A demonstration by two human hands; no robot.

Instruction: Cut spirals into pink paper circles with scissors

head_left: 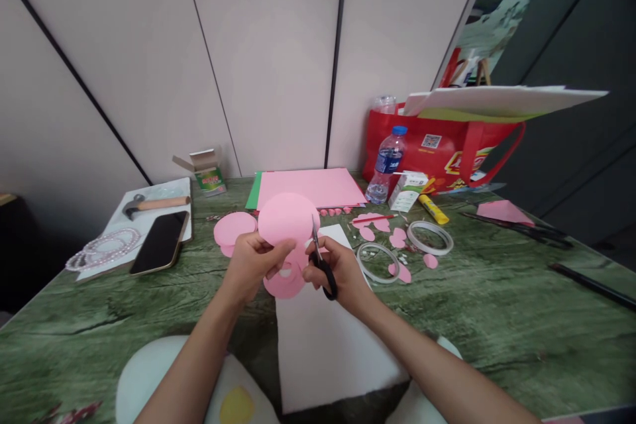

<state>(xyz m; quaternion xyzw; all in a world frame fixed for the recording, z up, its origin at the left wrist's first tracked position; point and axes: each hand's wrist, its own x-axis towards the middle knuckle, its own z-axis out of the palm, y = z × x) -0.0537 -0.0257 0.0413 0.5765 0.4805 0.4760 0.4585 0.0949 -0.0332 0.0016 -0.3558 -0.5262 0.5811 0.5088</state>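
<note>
Pinched by its lower edge, a pink paper circle [287, 217] is held up in my left hand [258, 262]. My right hand [340, 271] is closed around black-handled scissors [326, 273], whose blades point upward at the circle's right edge. Whether the blades are cutting into the paper I cannot tell. Below my hands, more pink round paper [283, 286] shows, one piece with a hole or curl in it, near a white sheet [325, 344]. To the left, a small stack of pink circles [233, 228] lies on the table.
Pink sheets [313, 187] lie at the back. Rightward are tape rolls [430, 238], pink cutouts [399, 237], a glue stick [434, 209], a water bottle [386, 169] and a red bag [447, 146]. A phone [159, 243], hammer [156, 204] and bead string [103, 250] sit left.
</note>
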